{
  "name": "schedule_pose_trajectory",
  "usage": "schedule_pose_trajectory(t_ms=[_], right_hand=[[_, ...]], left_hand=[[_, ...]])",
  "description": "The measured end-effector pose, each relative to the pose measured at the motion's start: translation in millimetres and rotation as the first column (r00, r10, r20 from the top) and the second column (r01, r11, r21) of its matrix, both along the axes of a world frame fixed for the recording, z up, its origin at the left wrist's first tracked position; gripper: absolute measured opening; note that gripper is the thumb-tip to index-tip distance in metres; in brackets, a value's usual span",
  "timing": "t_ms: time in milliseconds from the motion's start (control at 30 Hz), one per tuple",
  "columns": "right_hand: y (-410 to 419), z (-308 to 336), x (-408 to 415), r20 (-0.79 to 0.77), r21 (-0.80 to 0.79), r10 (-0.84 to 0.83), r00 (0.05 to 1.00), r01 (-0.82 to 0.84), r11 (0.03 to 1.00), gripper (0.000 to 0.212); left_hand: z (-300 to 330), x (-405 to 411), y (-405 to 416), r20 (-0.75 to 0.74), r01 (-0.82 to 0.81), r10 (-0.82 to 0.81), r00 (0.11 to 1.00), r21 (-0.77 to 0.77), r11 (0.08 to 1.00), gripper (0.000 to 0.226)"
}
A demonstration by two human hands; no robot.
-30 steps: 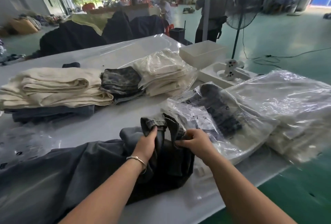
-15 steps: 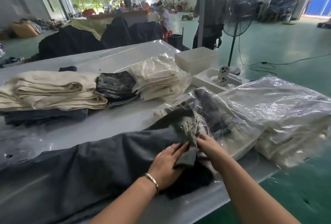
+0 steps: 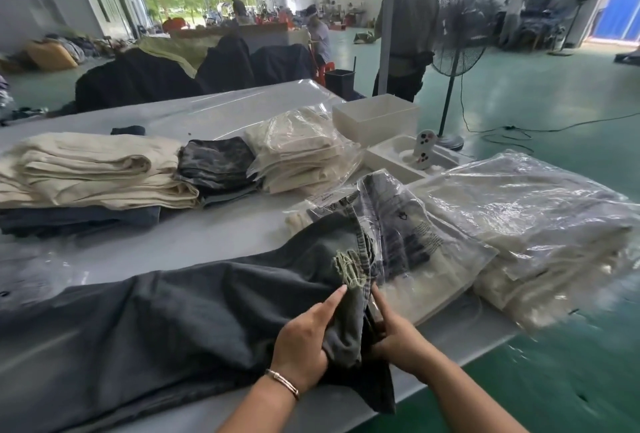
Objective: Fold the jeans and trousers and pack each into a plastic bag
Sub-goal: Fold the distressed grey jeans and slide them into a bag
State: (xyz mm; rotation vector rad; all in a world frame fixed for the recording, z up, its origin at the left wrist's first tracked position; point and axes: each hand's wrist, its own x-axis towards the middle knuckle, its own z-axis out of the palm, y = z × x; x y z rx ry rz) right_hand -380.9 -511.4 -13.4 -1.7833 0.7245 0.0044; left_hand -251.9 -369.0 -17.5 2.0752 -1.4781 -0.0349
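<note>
Dark grey jeans [image 3: 166, 321] lie stretched across the white table [image 3: 221, 235] from the left edge to the right. My left hand [image 3: 308, 339] grips the frayed hem end of the jeans, index finger stretched out. Beside it, my right hand [image 3: 394, 332] holds the same hem from the right. Just beyond the hem lies a clear plastic bag [image 3: 419, 242] with a dark garment inside, and part of the hem rests on it.
Folded cream trousers [image 3: 93, 173] sit on dark ones at the left, next to a folded camouflage pair [image 3: 216, 164] and bagged cream trousers [image 3: 298, 152]. A stack of bagged garments [image 3: 540, 228] fills the right. White trays [image 3: 377, 121] and a standing fan [image 3: 457, 30] lie beyond.
The bunched jeans end has been spread out flat to the right onto the bagged garment. Both hands have shifted down along the hem.
</note>
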Motion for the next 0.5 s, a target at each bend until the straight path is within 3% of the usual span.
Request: schedule_pose_trajectory(t_ms=[100, 167, 233, 300, 367, 433, 500], right_hand=[[-1, 6, 9, 0.163, 0.005, -0.236, 0.958, 0.238, 0.971, 0.058], [-4, 20, 15, 0.257, 0.088, -0.371, 0.892, 0.361, 0.928, 0.028], [-7, 33, 18, 0.325, 0.174, -0.462, 0.825, 0.428, 0.887, 0.005], [-8, 38, 18, 0.333, 0.212, -0.512, 0.791, 0.467, 0.859, 0.018], [-5, 32, 13, 0.243, 0.226, -0.530, 0.812, 0.484, 0.845, 0.022], [1, 19, 2, 0.133, 0.258, -0.523, 0.842, 0.481, 0.838, 0.018], [4, 10, -9, 0.098, 0.390, -0.496, 0.863, 0.425, 0.817, 0.013]], left_hand=[[7, -6, -9, 0.076, 0.026, -0.041, 0.996, 0.188, 0.982, 0.091], [17, -9, -15, 0.089, -0.020, 0.009, 0.996, 0.119, 0.993, 0.079], [26, -12, -18, 0.090, -0.040, 0.047, 0.995, -0.081, 0.996, 0.057], [34, -14, -24, 0.124, -0.034, 0.064, 0.990, -0.230, 0.972, 0.033], [41, -19, -27, 0.121, 0.002, 0.025, 0.992, -0.215, 0.977, 0.017], [40, -26, -27, 0.101, 0.034, -0.019, 0.995, -0.146, 0.989, 0.020], [33, -33, -23, 0.062, 0.055, -0.048, 0.997, -0.113, 0.992, 0.032]])
